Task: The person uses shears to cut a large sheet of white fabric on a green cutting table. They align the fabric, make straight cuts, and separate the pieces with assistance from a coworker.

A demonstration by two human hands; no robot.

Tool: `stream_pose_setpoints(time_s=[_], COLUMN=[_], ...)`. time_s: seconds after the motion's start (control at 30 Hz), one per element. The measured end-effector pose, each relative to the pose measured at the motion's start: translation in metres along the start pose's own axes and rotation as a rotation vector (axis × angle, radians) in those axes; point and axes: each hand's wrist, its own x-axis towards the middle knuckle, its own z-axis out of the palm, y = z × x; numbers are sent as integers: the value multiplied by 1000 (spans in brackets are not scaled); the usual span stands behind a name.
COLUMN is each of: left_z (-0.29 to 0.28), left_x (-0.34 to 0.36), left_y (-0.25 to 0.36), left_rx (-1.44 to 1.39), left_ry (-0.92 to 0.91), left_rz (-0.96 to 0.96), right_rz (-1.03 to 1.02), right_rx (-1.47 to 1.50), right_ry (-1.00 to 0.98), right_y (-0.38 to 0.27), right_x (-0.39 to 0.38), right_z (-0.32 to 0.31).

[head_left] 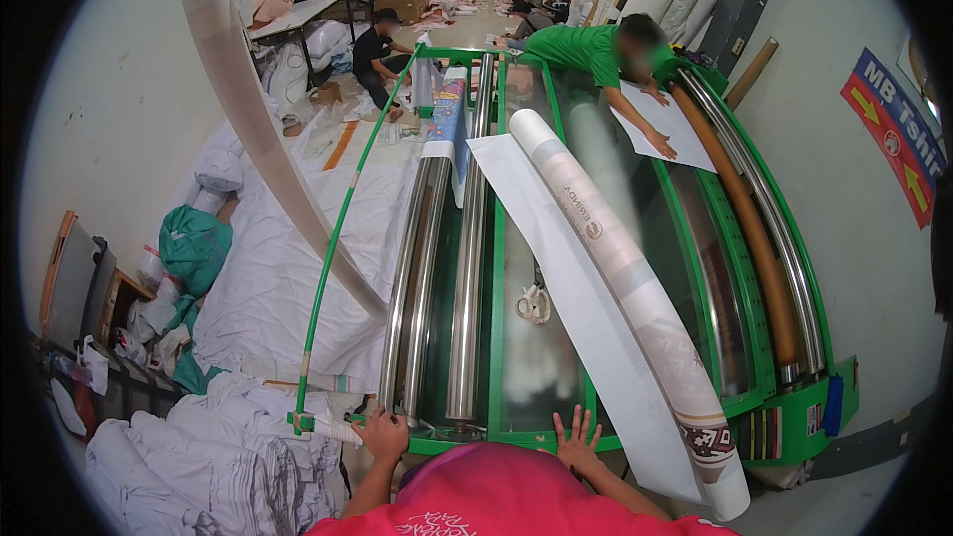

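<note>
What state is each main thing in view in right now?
Left hand: fingers bent, at the near end of the steel rollers
Right hand: open, fingers spread, at the machine's near edge
Printed roll: wound, white edge loose
Scissors: lying down, blades unclear
White sheet: flat under co-worker's hands
White fabric: heaped

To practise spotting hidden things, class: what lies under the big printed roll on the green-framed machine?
From under the printed roll, a white sheet extends leftward across the green-framed machine. Whatever the roll and sheet cover cannot be seen.
</note>
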Motion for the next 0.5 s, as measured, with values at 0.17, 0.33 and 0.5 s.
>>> stream_pose_setpoints(time_s=[0.17, 0.33, 0.5], left_z=[3, 1, 1], left_x=[0, 0, 0], left_y=[-2, 0, -1], left_rx=[-4, -1, -2], left_ry=[15, 11, 5], left_rz=[10, 4, 1], right_rz=[18, 16, 21], right_rx=[-1, -2, -10], right_ry=[-34, -32, -36], right_y=[-2, -2, -4], right_x=[1, 0, 0], right_z=[-3, -5, -5])
